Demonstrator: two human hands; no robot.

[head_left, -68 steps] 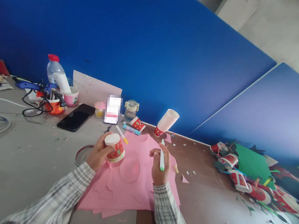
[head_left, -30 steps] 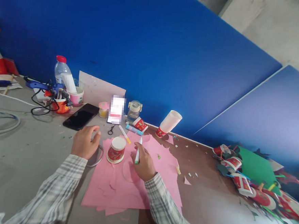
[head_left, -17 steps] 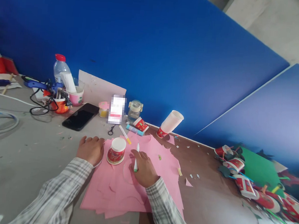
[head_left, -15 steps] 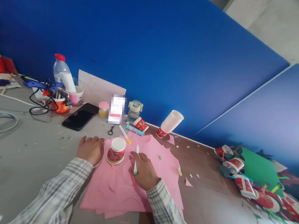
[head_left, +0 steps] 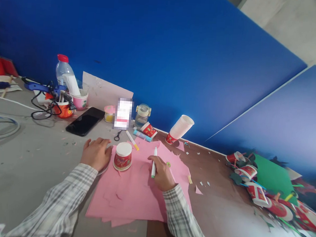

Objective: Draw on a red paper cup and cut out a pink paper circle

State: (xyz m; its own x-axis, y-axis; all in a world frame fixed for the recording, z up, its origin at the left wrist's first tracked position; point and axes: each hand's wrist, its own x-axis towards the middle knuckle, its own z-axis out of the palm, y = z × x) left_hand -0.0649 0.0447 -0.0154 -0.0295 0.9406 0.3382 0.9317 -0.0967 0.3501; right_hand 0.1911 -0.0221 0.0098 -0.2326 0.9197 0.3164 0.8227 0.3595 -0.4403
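My right hand (head_left: 164,174) is closed around a white marker (head_left: 154,161) with a green end, over the right part of the pink paper sheets (head_left: 133,203). The marker's white end points away from me and its green end towards me. My left hand (head_left: 96,153) lies on the grey tabletop at the left edge of the paper, fingers apart and holding nothing. Between my hands an upside-down red paper cup (head_left: 122,160) with a white base stands on the paper. A small green ring-shaped piece (head_left: 168,164) lies just beyond my right hand.
Behind the paper are a yellow-tipped marker (head_left: 132,140), black-handled scissors (head_left: 118,135), a glue stick (head_left: 142,135), a tipped cup (head_left: 149,129), a glass jar (head_left: 142,114) and stacked cups (head_left: 180,129). A phone (head_left: 85,121) lies left; decorated cups (head_left: 258,194) crowd the right.
My right hand has shifted right and slightly away from me with the marker, uncovering more pink paper. My left hand stays beside the paper, its thumb a little further out.
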